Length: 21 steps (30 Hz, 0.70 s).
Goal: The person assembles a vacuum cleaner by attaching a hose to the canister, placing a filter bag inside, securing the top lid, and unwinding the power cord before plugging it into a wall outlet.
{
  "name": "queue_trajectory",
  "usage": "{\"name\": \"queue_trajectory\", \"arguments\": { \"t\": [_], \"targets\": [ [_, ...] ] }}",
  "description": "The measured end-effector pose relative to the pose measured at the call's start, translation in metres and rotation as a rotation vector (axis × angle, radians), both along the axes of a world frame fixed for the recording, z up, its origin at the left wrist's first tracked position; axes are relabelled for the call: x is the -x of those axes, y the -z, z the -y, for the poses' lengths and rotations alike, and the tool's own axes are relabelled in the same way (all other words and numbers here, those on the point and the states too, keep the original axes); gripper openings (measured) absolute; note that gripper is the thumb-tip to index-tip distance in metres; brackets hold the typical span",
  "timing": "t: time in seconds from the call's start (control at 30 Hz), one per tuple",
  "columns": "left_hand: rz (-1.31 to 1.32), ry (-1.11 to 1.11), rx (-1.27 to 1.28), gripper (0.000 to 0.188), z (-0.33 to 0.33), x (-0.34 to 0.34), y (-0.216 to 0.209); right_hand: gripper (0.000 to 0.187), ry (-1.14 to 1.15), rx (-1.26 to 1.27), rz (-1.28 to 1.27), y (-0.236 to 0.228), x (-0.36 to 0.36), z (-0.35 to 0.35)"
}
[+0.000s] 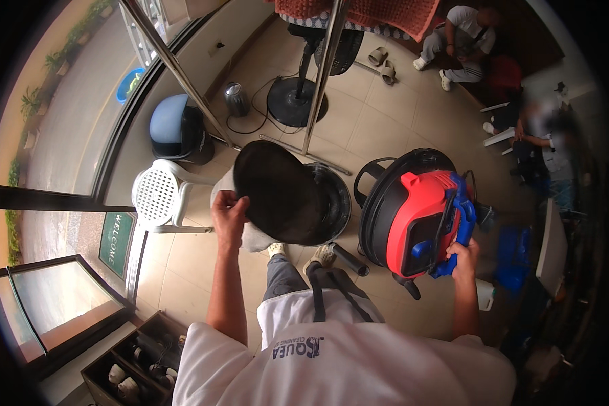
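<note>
Two bare hands are at work over a pale tiled floor (pixel 386 122). The left hand (pixel 229 211) is closed on the rim of a dark, rounded bag (pixel 277 193), matte and soft-looking, its fingers curled over the edge and holding it tilted above a black drum (pixel 335 196) that stands on the tiles in front of the person's feet. The right hand (pixel 463 260) is wrapped around the blue plastic handle (pixel 461 227) of a vacuum motor head (pixel 419 216), a glossy red dome set in a round black rim, held up on its side just to the right of the drum. A ribbed black hose end (pixel 348 259) lies on the floor between the drum and the motor head. To the left stands a white plastic chair (pixel 157 196) with a perforated seat, and beyond it a blue domed bin (pixel 176 128) by the glass wall. A pedestal fan (pixel 298 98) with a round black base stands farther back, its cable looping over the tiles beside a small metal canister (pixel 236 99). Two slanted metal poles (pixel 183 74) cross the view. Other people sit at the upper right.
</note>
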<state>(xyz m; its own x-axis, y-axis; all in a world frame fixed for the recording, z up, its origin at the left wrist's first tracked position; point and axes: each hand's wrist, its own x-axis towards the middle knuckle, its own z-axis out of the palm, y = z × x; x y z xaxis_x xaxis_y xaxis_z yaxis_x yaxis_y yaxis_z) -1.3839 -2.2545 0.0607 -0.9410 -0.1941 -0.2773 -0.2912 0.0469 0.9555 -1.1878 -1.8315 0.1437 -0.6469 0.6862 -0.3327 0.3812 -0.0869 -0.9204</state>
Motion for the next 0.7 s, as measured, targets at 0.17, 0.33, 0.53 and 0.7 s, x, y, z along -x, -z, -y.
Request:
{"name": "queue_trajectory", "arguments": {
  "t": [0.17,0.33,0.53,0.7],
  "targets": [
    [-0.018,-0.119,0.075,0.016,0.065,-0.017,-0.038,0.014,0.127,-0.06,0.027,0.008,-0.029,-0.009],
    [0.014,-0.178,0.101,0.017,0.114,-0.027,-0.034,0.013,0.215,-0.086,0.097,0.025,-0.059,-0.001],
    [0.2,-0.217,0.191,0.02,0.15,-0.013,0.034,0.017,0.361,-0.091,0.245,0.048,-0.106,0.031],
    [0.324,-0.214,0.208,0.022,0.185,0.006,0.148,0.015,0.485,-0.103,0.373,0.062,-0.135,0.079]
  ]
}}
